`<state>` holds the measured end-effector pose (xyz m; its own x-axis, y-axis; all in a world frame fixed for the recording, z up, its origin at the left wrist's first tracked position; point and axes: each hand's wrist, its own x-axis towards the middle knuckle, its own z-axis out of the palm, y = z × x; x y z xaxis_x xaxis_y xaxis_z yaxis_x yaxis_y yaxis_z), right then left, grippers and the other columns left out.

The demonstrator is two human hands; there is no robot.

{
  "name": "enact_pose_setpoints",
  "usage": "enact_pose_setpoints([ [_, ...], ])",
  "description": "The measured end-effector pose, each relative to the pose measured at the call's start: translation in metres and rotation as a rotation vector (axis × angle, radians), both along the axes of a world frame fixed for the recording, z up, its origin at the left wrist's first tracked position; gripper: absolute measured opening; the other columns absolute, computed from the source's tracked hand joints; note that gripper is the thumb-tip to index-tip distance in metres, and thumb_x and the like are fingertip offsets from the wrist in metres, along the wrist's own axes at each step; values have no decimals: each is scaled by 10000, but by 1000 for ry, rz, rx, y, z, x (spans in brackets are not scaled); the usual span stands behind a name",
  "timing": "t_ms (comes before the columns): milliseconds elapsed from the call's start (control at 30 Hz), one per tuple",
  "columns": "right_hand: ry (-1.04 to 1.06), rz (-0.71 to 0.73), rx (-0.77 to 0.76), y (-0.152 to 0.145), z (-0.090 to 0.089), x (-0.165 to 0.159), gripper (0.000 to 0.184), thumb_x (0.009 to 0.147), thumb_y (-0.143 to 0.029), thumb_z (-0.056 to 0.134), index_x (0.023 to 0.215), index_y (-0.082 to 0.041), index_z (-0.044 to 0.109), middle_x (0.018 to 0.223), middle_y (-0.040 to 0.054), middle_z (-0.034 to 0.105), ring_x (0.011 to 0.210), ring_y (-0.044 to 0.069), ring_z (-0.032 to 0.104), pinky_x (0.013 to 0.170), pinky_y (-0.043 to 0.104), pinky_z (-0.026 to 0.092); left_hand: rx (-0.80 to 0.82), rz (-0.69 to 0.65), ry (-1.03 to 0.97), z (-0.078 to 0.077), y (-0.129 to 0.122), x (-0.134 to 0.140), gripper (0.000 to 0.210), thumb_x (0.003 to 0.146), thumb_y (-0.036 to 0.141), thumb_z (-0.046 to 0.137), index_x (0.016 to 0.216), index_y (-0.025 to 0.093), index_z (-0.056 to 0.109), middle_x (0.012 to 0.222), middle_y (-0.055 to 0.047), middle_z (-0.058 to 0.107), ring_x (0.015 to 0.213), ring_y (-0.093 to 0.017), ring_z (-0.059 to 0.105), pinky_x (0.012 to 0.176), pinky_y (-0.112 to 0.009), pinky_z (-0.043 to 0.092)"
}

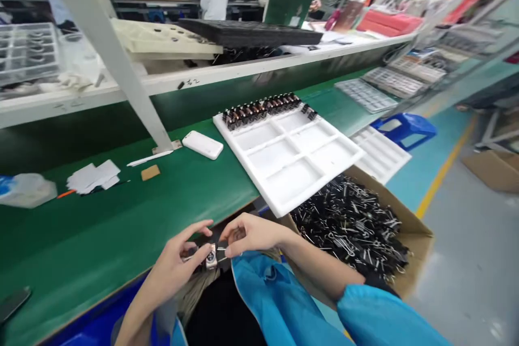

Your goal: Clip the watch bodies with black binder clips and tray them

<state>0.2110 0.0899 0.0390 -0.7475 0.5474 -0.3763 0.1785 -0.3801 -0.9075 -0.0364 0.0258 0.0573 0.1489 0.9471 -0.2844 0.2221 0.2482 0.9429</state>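
Close to my lap, both hands meet around a small rose-gold smartwatch case (211,257) with a dark round sensor on its back. My left hand (174,262) has its thumb against the case's left side, its fingers curled behind. Between the thumb and fingers of my right hand (249,235) is a black binder clip (221,253), right at the case's right side. Whether the clip bites on the case is too small to tell. Farther off, a white divided tray (267,170) carries a row of watch cases with black clips (259,111) along its back edge.
An open cardboard box (417,246) of loose binder clips (352,221) stands below the tray, to my right. On the green bench (190,186) lie a white phone-like object (203,145), paper slips (93,177) and a tan block (150,172). A slanted white post (117,59) rises at left.
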Motion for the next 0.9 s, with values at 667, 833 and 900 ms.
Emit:
enact_pose_setpoints([
  [667, -1246, -1109, 805, 299, -1, 273, 342, 913, -303, 690, 1194, -148, 808, 1143, 199, 788, 1119, 348, 696, 965, 385, 494, 587, 560, 1058, -102, 8, -27, 596, 976, 522, 625, 1439, 147, 614, 1351, -252, 689, 1325, -471, 638, 1115, -626, 507],
  [833, -1368, -1027, 821, 310, -8, 280, 358, 975, -315, 685, 1259, -112, 769, 1187, 239, 763, 1119, 351, 701, 959, 392, 511, 639, 573, 1079, -110, 9, -29, 572, 963, 469, 679, 1444, 166, 618, 1339, -237, 701, 1320, -458, 645, 1103, -603, 510],
  [900, -1396, -1005, 832, 305, -4, 277, 353, 1016, -308, 675, 1293, -98, 736, 1206, 237, 748, 1137, 343, 699, 980, 417, 530, 667, 599, 1087, -111, 12, -27, 556, 959, 443, 695, 1437, 168, 625, 1334, -234, 708, 1316, -452, 650, 1099, -594, 510],
])
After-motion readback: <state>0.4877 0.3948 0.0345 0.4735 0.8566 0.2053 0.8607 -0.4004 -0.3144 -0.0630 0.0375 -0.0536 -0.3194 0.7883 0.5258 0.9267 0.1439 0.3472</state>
